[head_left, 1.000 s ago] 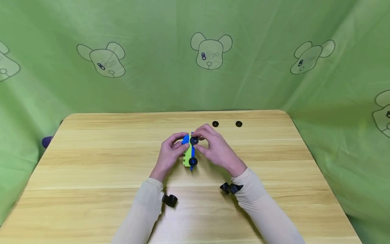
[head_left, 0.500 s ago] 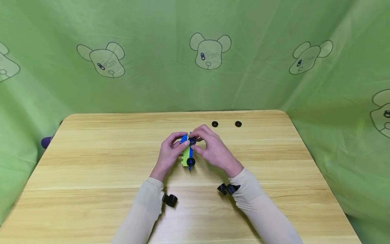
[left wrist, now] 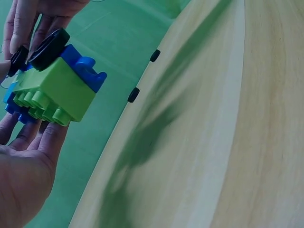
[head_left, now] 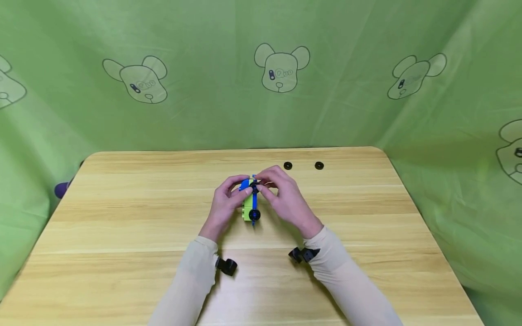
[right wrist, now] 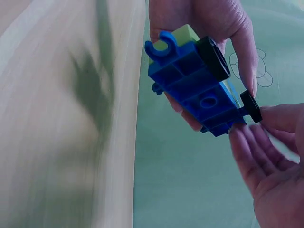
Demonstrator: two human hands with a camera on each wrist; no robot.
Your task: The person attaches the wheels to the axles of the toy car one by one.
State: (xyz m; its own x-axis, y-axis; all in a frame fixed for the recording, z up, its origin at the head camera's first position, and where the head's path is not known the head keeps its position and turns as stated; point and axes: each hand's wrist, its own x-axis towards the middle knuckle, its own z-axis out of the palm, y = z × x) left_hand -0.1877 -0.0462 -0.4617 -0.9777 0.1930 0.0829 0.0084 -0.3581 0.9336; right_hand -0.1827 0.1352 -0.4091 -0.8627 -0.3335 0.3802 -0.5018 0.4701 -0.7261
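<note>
My left hand (head_left: 228, 199) grips a toy car (left wrist: 59, 90) of lime-green studded blocks on a blue chassis (right wrist: 190, 78), tipped on its side above the table. A small hook juts from one end of the chassis. Two black wheels show on the side facing right: the near wheel (head_left: 254, 215), untouched, and the far wheel (right wrist: 250, 106). My right hand (head_left: 287, 197) pinches the far wheel, its thumb against the rim and other fingers at the end of the chassis. The left thumb's tip reaches that wheel too. The car's opposite side is hidden in the head view.
Two loose black wheels lie near the back edge of the wooden table, a left one (head_left: 287, 165) and a right one (head_left: 319, 165). A green curtain (head_left: 204, 122) hangs right behind the table. Black wrist cameras (head_left: 227, 266) are strapped to both sleeves.
Both hands and the toy car have shifted slightly left. My right thumb has moved up from below the far wheel onto it.
</note>
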